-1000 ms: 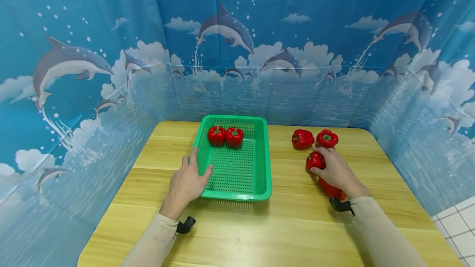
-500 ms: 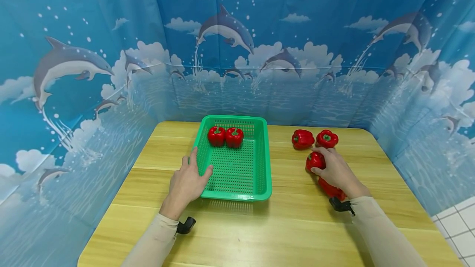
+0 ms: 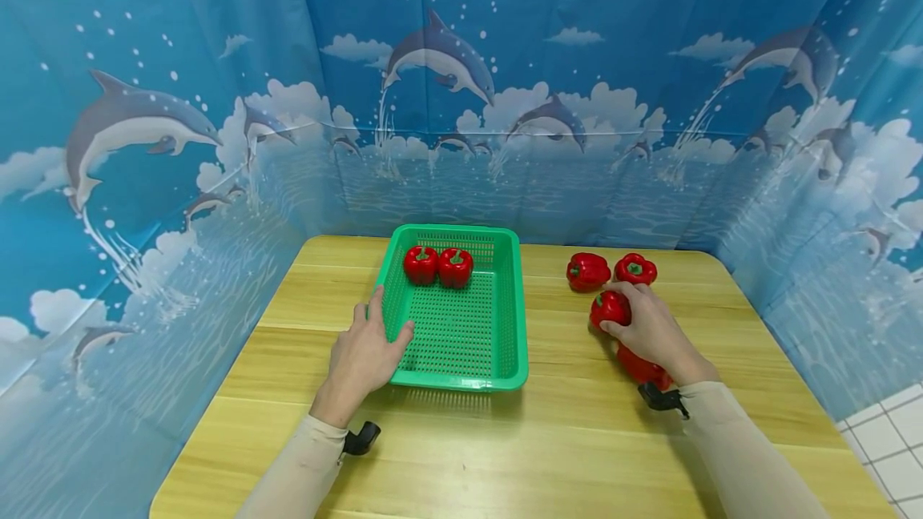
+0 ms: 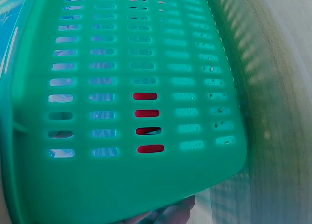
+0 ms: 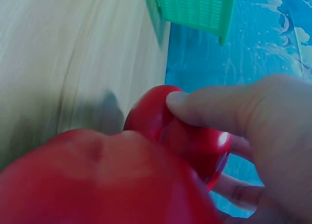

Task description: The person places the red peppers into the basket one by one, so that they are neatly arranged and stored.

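Observation:
My right hand (image 3: 649, 331) pinches a red bell pepper (image 3: 609, 309) between thumb and fingers. In the right wrist view the thumb lies across this held pepper (image 5: 151, 114). Another bell pepper (image 3: 640, 367) lies just below that hand, partly hidden by it; it fills the foreground of the right wrist view. My left hand (image 3: 364, 355) rests at the left rim of a green plastic basket (image 3: 521, 311), fingers extended and thumb reaching over the inside. Two bell peppers (image 3: 437, 266) stand side by side at the basket's back. The left wrist view shows the basket's slotted wall (image 4: 117, 180) and some fingertips (image 4: 178, 213).
Two more bell peppers lie behind the right hand, one on its side (image 3: 587, 271) and one with its stem up (image 3: 636, 269). Beneath everything is a wooden table (image 3: 461, 455). A blue dolphin-print curtain (image 3: 461, 175) encloses its back and sides.
The right hand and its bell pepper have shifted slightly left and up in the head view, and a shadow shows under the pepper. The left hand and the basket have stayed put.

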A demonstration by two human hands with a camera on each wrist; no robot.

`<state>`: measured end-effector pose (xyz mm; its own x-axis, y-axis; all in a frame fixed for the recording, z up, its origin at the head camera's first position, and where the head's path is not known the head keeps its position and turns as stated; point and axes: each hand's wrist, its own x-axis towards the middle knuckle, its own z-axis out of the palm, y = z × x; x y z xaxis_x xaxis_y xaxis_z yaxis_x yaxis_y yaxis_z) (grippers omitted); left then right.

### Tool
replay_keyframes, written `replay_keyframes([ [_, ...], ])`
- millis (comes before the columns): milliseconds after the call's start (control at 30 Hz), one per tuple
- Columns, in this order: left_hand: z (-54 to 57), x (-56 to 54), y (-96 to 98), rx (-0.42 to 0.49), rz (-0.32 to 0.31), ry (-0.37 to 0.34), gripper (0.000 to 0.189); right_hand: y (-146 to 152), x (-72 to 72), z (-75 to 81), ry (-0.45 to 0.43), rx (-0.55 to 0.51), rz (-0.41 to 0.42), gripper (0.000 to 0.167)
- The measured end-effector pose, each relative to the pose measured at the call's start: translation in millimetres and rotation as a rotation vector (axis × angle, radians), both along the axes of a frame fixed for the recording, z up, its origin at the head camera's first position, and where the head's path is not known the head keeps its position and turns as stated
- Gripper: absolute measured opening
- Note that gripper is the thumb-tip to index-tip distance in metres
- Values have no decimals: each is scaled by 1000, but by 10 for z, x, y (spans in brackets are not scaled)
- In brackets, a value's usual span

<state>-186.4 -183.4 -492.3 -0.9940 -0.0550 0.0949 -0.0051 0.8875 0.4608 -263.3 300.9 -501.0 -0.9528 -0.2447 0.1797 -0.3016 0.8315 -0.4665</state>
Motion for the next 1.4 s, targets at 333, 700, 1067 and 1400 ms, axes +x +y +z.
replay_keyframes([
  [333, 2, -3, -4, -4, -9, 9, 98, -157, 39, 149, 69, -28, 13, 70],
  [700, 1, -5, -3, -6, -9, 4, 99, -401, 72, 296, 79, -54, 17, 76],
  [1067, -8, 0, 6, -1, -9, 1, 99, -702, 80, 371, 75, -112, 68, 72],
  [1400, -14, -8, 7, 6, -1, -4, 99, -970, 38, 444, 138, -193, 116, 71],
])
